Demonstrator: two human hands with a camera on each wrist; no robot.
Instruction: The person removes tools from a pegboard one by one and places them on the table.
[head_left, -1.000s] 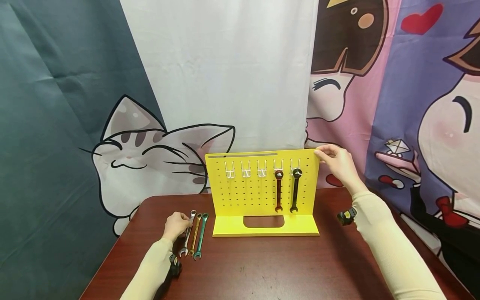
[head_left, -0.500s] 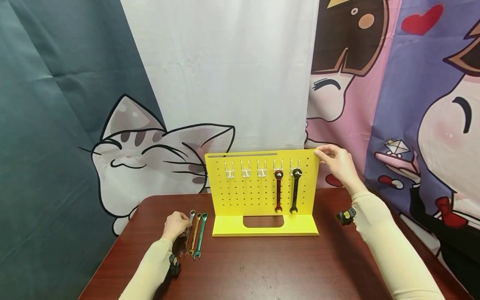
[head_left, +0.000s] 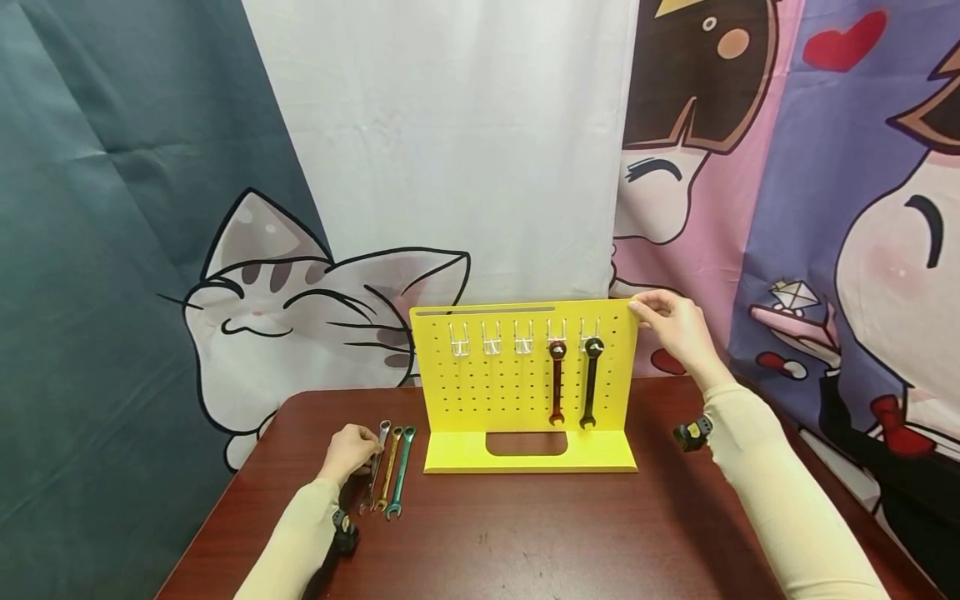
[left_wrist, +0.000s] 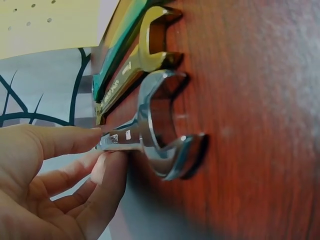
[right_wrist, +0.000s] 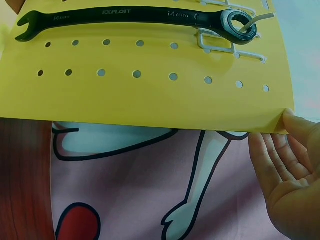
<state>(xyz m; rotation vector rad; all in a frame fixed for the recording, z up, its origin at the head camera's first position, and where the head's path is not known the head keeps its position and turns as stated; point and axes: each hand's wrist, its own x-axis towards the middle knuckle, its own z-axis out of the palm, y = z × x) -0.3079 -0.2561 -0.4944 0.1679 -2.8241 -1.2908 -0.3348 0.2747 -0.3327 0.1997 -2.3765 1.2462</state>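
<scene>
My left hand (head_left: 351,452) pinches the silver combination wrench (left_wrist: 155,125) by its shank, between thumb and fingers, at the left of the table. Beside that wrench lie a gold wrench (head_left: 390,468) and a green wrench (head_left: 402,473), side by side. My right hand (head_left: 678,329) grips the top right corner of the yellow pegboard (head_left: 480,400), thumb on the front face and fingers behind. From the board's hooks hang a dark red wrench (head_left: 557,383) and a black wrench (head_left: 591,383); the black one reads 14mm in the right wrist view.
Three white wire hooks (head_left: 492,338) on the board's left half carry nothing. The board's yellow base (head_left: 457,454) stands on the reddish-brown table (head_left: 540,533). A printed cartoon curtain (head_left: 480,167) hangs right behind the table.
My left hand has stayed on the silver wrench, whose open end has shifted slightly. The right hand and the pegboard look almost unmoved.
</scene>
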